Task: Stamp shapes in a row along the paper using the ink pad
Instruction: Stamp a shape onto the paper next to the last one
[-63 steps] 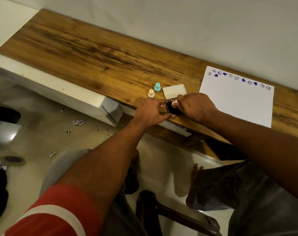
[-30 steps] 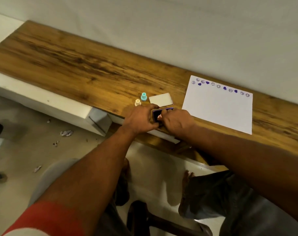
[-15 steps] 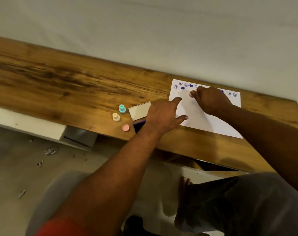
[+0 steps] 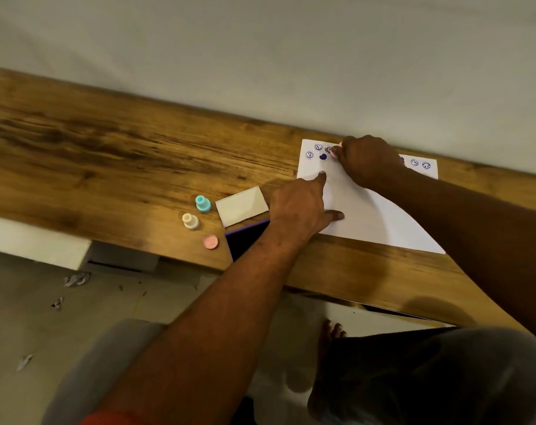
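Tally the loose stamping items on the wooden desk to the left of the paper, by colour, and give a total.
Teal stamp: 1
Cream stamp: 1
Pink round piece: 1
White lid: 1
Dark ink pad, partly under the left forearm: 1
Total: 5

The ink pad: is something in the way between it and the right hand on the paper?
Yes. The left hand and forearm lie across the ink pad, pressing the paper. The right hand stamps at the top row.
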The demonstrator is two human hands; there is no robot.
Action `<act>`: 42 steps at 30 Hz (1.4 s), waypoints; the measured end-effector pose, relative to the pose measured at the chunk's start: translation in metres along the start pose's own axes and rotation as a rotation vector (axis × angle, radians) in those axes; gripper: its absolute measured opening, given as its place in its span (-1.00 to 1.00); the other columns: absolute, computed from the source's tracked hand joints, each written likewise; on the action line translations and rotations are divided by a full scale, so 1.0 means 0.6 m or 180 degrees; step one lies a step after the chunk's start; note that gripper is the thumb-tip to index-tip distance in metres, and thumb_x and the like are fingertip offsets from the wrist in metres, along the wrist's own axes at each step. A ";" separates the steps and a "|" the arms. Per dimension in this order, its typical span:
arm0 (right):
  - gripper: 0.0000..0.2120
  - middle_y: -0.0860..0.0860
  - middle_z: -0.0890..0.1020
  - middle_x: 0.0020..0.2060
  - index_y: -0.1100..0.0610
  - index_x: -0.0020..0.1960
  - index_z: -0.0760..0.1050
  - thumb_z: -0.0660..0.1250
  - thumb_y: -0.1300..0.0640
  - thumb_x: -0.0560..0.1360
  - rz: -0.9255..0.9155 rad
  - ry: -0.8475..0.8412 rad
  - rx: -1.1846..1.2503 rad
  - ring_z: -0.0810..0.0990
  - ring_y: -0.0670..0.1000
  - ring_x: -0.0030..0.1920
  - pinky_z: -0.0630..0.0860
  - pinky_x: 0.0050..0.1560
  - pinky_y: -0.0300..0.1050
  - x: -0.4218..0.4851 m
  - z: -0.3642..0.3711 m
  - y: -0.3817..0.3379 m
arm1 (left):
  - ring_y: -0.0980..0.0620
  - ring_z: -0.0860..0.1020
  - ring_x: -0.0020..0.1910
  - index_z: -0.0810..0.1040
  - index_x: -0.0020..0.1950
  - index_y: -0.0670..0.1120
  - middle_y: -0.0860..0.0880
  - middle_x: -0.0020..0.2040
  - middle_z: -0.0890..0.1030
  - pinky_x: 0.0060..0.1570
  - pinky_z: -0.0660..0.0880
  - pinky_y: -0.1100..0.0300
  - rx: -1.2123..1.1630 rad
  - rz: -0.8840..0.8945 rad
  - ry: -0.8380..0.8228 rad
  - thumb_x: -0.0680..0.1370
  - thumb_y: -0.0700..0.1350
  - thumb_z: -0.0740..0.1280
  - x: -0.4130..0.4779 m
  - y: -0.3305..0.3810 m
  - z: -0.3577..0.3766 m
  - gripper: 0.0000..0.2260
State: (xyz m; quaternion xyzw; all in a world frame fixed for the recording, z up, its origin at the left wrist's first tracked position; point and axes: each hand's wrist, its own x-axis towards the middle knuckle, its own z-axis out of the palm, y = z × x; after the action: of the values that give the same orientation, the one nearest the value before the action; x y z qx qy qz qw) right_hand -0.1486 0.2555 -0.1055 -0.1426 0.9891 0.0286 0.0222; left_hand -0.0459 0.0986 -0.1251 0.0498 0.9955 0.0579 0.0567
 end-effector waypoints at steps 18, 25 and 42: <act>-0.55 0.24 0.65 0.10 0.25 0.39 0.38 0.00 -0.05 0.73 0.0401 -0.0094 -0.0154 0.64 0.29 0.10 0.42 -0.15 0.03 -0.044 0.016 -0.052 | -0.14 0.56 0.30 0.20 0.67 0.18 -0.06 0.41 0.58 0.16 0.50 -0.07 -0.0300 -0.0080 -0.0142 0.43 0.54 0.32 -0.007 -0.006 -0.001 -0.11; -0.59 0.20 0.65 0.11 0.23 0.33 0.44 0.05 -0.05 0.73 0.0456 -0.0359 -0.0466 0.64 0.24 0.11 0.36 -0.18 -0.02 -0.037 0.005 -0.053 | -0.16 0.55 0.33 0.13 0.69 0.18 -0.08 0.45 0.54 0.22 0.51 -0.09 -0.0171 -0.0072 -0.0356 0.45 0.53 0.30 -0.004 0.002 0.001 -0.09; -0.56 0.29 0.63 0.14 0.21 0.25 0.56 0.00 -0.01 0.73 0.0656 -0.0314 0.0754 0.59 0.34 0.15 0.51 0.11 0.09 -0.029 -0.037 -0.002 | -0.15 0.57 0.29 0.09 0.70 0.14 -0.07 0.38 0.58 0.20 0.49 -0.09 -0.0282 -0.0079 -0.0247 0.48 0.52 0.29 -0.008 0.011 -0.009 -0.09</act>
State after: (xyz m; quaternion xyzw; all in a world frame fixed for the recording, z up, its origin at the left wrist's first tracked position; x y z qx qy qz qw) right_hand -0.1323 0.2577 -0.0825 -0.0352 0.9927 -0.0791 0.0843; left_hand -0.0412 0.1040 -0.1185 0.0370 0.9895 0.0993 0.0981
